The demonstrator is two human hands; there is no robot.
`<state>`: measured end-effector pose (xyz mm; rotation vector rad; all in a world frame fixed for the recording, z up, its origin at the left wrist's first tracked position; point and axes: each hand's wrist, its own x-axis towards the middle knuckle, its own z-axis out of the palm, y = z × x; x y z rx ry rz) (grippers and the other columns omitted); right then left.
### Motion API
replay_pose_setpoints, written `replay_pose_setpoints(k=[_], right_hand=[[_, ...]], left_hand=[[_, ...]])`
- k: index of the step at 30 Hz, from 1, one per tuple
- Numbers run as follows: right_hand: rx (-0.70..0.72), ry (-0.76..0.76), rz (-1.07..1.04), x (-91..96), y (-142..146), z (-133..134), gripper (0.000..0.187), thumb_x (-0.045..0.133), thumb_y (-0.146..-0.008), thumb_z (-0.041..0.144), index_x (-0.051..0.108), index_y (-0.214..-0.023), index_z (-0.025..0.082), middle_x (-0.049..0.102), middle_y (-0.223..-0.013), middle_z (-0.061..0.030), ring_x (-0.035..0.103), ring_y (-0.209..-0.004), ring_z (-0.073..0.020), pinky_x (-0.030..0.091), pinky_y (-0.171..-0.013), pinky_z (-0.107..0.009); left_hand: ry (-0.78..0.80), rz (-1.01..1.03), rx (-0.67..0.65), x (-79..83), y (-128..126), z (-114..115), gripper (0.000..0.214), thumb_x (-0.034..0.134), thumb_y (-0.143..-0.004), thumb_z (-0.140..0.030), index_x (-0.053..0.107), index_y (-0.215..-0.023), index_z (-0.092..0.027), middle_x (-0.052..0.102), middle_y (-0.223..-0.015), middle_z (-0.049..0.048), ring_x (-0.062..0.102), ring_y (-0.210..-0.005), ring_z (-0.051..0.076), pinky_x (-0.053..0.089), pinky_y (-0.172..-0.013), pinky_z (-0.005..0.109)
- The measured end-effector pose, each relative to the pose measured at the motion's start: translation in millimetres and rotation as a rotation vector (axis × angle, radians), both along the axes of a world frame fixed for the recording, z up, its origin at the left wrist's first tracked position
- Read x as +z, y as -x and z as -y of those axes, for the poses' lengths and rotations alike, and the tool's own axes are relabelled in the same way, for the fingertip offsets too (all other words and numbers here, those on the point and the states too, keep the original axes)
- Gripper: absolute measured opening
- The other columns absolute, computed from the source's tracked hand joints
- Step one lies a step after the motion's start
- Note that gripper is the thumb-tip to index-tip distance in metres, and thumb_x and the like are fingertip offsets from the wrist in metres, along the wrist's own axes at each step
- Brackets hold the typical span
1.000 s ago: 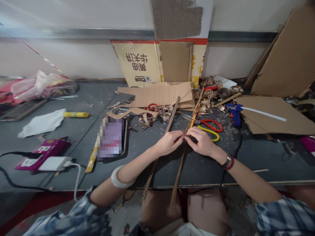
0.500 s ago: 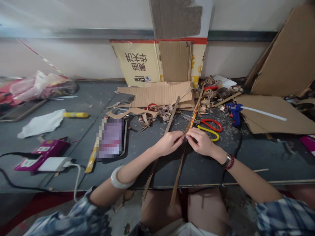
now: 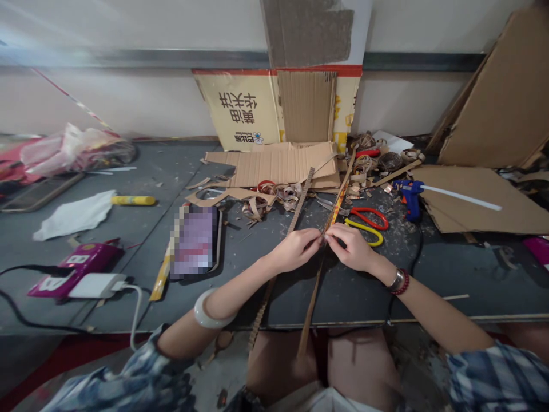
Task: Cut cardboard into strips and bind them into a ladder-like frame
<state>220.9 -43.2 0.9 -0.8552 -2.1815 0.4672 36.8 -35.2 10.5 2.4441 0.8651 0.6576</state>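
Observation:
My left hand [image 3: 295, 250] and my right hand [image 3: 349, 247] meet at the middle of the dark table, with their fingertips pinched together on a narrow cardboard strip [image 3: 338, 203]. This strip has a yellow and red printed face and runs from the scrap pile down past the table edge [image 3: 274, 327]. Just left of my fingers lies a long corrugated cardboard strip [image 3: 300, 197], passing beneath my left forearm. Red-and-yellow-handled scissors [image 3: 364, 226] lie close to my right hand.
A blue glue gun [image 3: 409, 197] with a white glue stick rests on flat cardboard at the right. Cardboard sheets and curled scraps pile up behind my hands. At the left are a pixelated object [image 3: 195, 243], a white cloth [image 3: 71, 223], and a white charger [image 3: 94, 285].

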Motion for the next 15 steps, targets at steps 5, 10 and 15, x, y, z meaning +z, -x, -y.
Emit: replay_pose_setpoints(k=[5, 10, 15], right_hand=[[-0.005, 0.019, -0.021, 0.4, 0.5, -0.6, 0.017, 0.040, -0.087, 0.019, 0.053, -0.077, 0.018, 0.057, -0.073, -0.0037, 0.052, -0.071, -0.0152, 0.043, -0.067, -0.028], [-0.016, 0.007, 0.015, 1.7, 0.4, 0.2, 0.015, 0.042, -0.086, 0.019, 0.053, -0.076, 0.018, 0.056, -0.071, -0.0033, 0.052, -0.070, -0.0151, 0.043, -0.067, -0.028], [-0.033, -0.039, 0.073, 1.6, 0.4, 2.0, 0.013, 0.043, -0.085, 0.018, 0.053, -0.076, 0.018, 0.057, -0.072, -0.0036, 0.052, -0.069, -0.0151, 0.043, -0.065, -0.027]], left_hand=[[0.000, 0.002, 0.009, 0.7, -0.2, 0.4, 0.023, 0.034, -0.089, -0.019, 0.048, -0.072, -0.016, 0.048, -0.065, -0.0003, 0.044, -0.058, 0.011, 0.035, -0.056, 0.022], [-0.014, -0.002, -0.012, 0.3, -0.2, 0.6, 0.022, 0.034, -0.089, -0.019, 0.046, -0.071, -0.016, 0.046, -0.065, -0.0004, 0.043, -0.059, 0.011, 0.034, -0.057, 0.022], [-0.024, -0.024, -0.015, -0.1, -0.3, 1.6, 0.026, 0.031, -0.091, -0.023, 0.044, -0.070, -0.017, 0.045, -0.064, -0.0002, 0.043, -0.058, 0.012, 0.034, -0.057, 0.024]])
